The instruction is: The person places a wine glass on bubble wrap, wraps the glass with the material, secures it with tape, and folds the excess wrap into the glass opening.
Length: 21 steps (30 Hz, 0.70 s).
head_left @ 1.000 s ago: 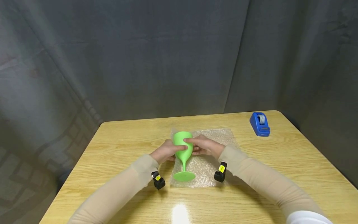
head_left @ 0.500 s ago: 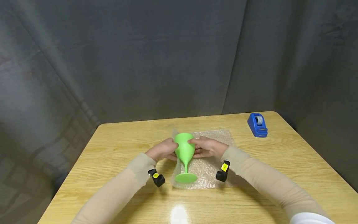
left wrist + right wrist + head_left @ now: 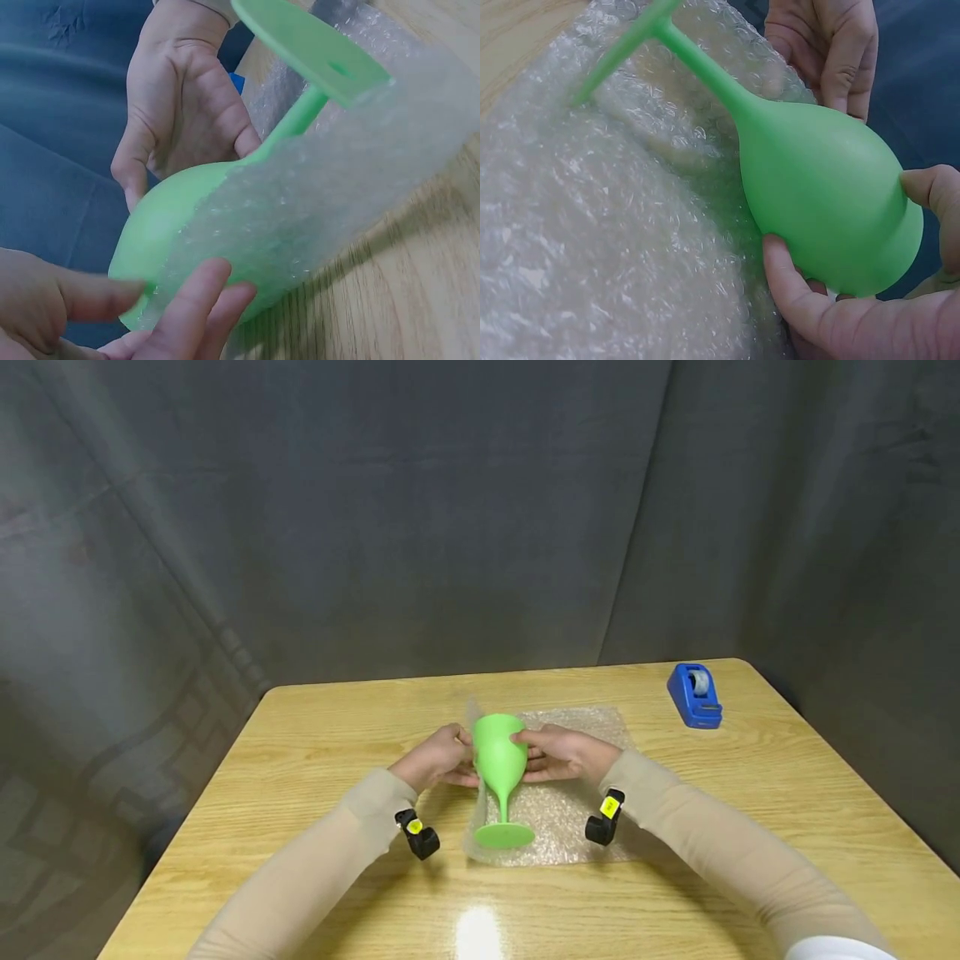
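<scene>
The right hand (image 3: 557,753) grips the green goblet (image 3: 500,756), seemingly to steady it. The left hand (image 3: 441,757) pinches the upturned bubble wrap (image 3: 360,165).

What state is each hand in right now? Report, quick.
Left hand: holding the raised edge of the bubble wrap, beside the green goblet.
Right hand: holding the green goblet by its bowl.
</scene>
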Each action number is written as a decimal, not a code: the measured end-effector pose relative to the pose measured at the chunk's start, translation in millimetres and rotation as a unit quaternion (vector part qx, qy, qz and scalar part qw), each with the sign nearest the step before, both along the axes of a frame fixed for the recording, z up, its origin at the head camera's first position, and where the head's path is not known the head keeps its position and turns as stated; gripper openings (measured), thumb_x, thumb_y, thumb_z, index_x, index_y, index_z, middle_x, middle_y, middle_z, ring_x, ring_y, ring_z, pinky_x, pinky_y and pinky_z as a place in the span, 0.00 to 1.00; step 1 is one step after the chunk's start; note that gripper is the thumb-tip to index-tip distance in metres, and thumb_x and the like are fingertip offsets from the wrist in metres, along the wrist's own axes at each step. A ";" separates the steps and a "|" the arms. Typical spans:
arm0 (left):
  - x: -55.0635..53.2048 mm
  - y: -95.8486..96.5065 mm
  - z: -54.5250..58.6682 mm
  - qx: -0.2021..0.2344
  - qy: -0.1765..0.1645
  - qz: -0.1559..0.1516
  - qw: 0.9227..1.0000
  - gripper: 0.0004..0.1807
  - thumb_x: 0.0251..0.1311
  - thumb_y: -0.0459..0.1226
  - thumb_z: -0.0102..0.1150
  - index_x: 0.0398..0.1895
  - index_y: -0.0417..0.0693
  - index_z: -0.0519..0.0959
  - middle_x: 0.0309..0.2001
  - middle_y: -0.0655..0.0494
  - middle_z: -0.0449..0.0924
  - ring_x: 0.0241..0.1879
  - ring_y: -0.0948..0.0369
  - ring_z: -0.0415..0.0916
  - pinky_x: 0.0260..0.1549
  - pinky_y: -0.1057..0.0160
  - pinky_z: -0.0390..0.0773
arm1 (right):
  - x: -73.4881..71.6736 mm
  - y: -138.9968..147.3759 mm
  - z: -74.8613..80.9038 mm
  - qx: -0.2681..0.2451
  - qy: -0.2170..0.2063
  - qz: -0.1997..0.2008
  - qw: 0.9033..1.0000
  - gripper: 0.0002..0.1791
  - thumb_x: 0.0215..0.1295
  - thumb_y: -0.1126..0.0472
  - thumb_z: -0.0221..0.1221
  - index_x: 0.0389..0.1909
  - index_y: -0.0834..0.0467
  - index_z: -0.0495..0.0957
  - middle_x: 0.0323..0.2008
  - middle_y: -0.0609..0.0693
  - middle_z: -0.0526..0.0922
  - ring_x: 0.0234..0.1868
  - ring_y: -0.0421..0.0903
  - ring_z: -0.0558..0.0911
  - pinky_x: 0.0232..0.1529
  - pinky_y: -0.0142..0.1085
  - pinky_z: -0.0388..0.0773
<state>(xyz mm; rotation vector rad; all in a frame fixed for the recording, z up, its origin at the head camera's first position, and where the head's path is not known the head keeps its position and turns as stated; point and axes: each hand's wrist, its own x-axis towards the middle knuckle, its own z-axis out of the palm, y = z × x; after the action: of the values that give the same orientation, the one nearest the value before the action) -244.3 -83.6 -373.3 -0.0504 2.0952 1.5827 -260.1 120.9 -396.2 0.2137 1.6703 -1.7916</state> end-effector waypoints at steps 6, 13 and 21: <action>-0.3 -0.4 0.0 0.003 -0.003 -0.008 1.000 0.16 0.63 0.37 0.61 0.35 0.42 0.62 0.33 0.48 0.74 0.24 0.59 0.79 0.30 0.62 0.85 | -1.6 0.5 -2.1 -0.005 0.001 0.008 1.000 0.30 0.71 0.58 0.50 0.65 0.72 0.55 0.52 0.63 0.70 0.53 0.56 0.77 0.60 0.46 0.75; 2.4 -1.8 -5.0 -0.017 0.021 -0.038 0.999 0.12 0.57 0.37 0.65 0.29 0.40 0.72 0.32 0.48 0.82 0.27 0.60 0.82 0.34 0.58 0.85 | -0.6 -1.8 -5.1 0.007 -0.002 0.003 1.000 0.29 0.69 0.56 0.54 0.64 0.68 0.58 0.49 0.61 0.73 0.49 0.54 0.78 0.56 0.46 0.78; 1.4 1.8 -0.7 -0.026 0.027 -0.041 0.998 0.11 0.58 0.36 0.64 0.27 0.39 0.73 0.34 0.49 0.80 0.29 0.59 0.81 0.38 0.56 0.85 | -2.1 -4.0 10.0 0.137 0.085 -0.004 0.987 0.37 0.65 0.57 0.60 0.66 0.66 0.51 0.53 0.63 0.66 0.40 0.47 0.74 0.45 0.39 0.83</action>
<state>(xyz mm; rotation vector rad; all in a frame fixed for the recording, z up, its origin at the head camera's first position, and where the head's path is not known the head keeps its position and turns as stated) -242.9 -81.8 -373.9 0.0597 2.1512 1.4961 -262.3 117.0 -386.2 0.1917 2.0406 -1.6181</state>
